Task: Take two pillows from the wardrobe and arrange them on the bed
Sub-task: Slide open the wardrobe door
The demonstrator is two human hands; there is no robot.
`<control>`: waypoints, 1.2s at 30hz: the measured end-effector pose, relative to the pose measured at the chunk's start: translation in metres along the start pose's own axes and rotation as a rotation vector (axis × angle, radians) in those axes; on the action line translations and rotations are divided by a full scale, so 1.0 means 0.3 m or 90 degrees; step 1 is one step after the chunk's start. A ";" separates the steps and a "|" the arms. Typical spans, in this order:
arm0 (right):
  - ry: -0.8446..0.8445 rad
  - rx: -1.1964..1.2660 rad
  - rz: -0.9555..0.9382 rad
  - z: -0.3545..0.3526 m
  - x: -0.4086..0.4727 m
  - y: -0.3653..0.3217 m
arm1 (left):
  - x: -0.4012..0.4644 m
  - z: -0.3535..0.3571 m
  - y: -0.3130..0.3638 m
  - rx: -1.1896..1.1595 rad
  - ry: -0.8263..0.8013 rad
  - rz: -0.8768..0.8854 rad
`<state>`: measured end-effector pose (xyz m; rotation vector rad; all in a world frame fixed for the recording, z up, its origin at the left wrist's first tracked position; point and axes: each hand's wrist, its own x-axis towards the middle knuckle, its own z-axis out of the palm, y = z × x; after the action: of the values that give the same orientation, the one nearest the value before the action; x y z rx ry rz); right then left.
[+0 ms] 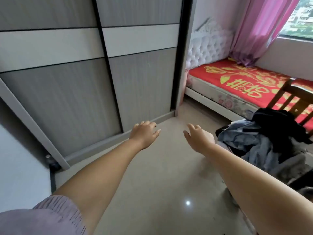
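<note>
Wardrobe doors stand closed ahead and to the left, so the pillows, presumably inside, are hidden, and the bed lies well apart to the right, its long axis running along the window wall. Both hands hang empty over the floor with loose, relaxed fingers. The left hand is nearer the doors than the right hand, so it looks better placed to slide one open.

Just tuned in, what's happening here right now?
A person stands facing a closed wardrobe, both arms stretched out. The left hand and right hand are open and hold nothing, hovering over the floor in front of the sliding doors. No pillows show yet. The bed with its red cover lies to the right under the window, and a pile of clothes sits on a chair beside it.
</note>
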<state>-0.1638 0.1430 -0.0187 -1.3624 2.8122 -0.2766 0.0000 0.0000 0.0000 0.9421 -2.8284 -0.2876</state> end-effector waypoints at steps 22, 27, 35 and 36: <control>0.078 0.007 0.051 -0.114 1.446 0.165 | 1.566 -0.108 -0.125 0.017 0.033 0.097; 0.081 0.012 0.038 -0.200 1.815 0.291 | 1.936 -0.135 -0.076 0.019 0.067 0.093; 0.049 0.016 0.012 -0.159 2.375 0.367 | 2.510 -0.106 -0.128 0.052 0.065 0.079; 0.051 0.019 0.012 -0.152 2.446 0.375 | 2.590 -0.104 -0.137 0.055 0.067 0.085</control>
<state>-0.7122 -0.3533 0.0613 -1.3478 2.8709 -0.3809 -0.5858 -0.5064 0.0816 0.7551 -2.8098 -0.0977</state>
